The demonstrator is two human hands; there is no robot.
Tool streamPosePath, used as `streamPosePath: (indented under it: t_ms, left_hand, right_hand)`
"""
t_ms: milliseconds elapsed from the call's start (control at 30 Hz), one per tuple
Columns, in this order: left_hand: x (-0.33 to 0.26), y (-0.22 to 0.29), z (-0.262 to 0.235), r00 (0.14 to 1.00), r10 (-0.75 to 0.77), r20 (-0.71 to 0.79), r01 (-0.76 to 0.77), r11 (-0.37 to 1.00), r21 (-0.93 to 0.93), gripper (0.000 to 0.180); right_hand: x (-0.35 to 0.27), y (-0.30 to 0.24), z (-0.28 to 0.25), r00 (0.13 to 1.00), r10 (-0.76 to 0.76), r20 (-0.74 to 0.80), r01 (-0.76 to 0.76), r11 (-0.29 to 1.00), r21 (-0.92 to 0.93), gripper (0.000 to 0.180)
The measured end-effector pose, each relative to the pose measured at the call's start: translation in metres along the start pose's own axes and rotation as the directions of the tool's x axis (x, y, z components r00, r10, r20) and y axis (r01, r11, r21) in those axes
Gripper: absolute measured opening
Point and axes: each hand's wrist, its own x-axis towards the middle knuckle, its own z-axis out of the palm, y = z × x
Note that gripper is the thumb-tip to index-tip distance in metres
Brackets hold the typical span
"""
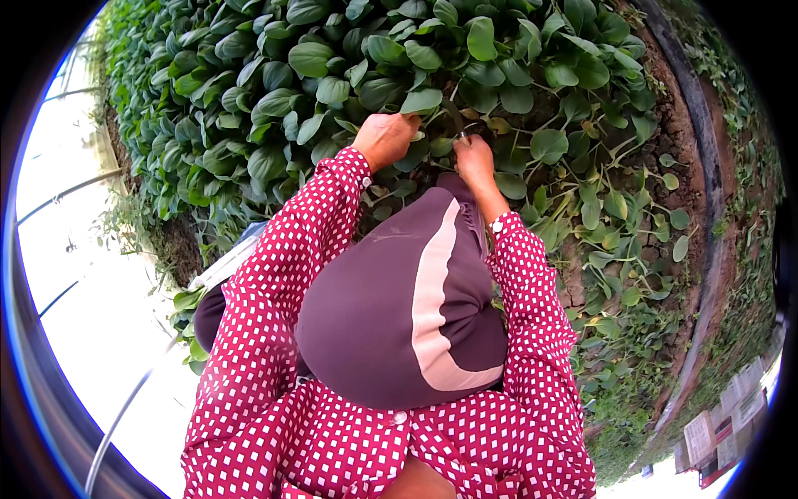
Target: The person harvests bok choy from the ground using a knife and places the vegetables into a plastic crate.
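Observation:
My left hand (386, 140) is closed at the edge of the dense leafy greens (278, 104), its fingertips at the stem of a broad green leaf (421, 101). Just to its right, my right hand (474, 158) is wrapped round the handle of a knife. The dark blade (453, 116) points up and away among the stems, with a metal band where it meets the handle. Leaves partly cover the blade's tip and my left fingertips. Both hands are low, close in front of my bent knee (382, 291).
Sparser, yellowing plants (611, 204) lie on soil to the right. Beyond them a dark hose or pipe (711, 166) curves along the bed's edge. Stacked boxes (723, 420) stand at the lower right. A pale wall with thin frame bars (83, 179) rises on the left.

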Motion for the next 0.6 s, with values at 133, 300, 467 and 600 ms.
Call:
streamPosePath:
  t_ms: [133, 300, 467, 600]
  left_hand:
    - [0.001, -0.001, 0.002, 0.999, 0.005, 0.052, -0.009, 0.997, 0.071, 0.014]
    - [0.000, -0.013, 0.007, 0.995, 0.040, 0.091, -0.049, 0.994, 0.100, 0.014]
    - [-0.004, -0.024, 0.016, 0.999, 0.037, 0.032, -0.041, 0.988, 0.148, 0.015]
    - [-0.002, -0.028, 0.019, 0.998, 0.052, 0.036, -0.056, 0.992, 0.114, 0.018]
  right_hand:
    - [-0.006, -0.011, 0.003, 0.999, 0.038, -0.023, -0.039, 0.999, -0.028, 0.038]
    - [-0.003, -0.014, 0.002, 0.995, -0.044, -0.084, 0.040, 0.998, -0.055, 0.036]
    - [0.003, -0.019, 0.000, 0.992, -0.100, -0.076, 0.088, 0.986, -0.140, 0.037]
    - [0.018, -0.011, 0.000, 0.983, -0.179, -0.049, 0.169, 0.971, -0.169, 0.037]
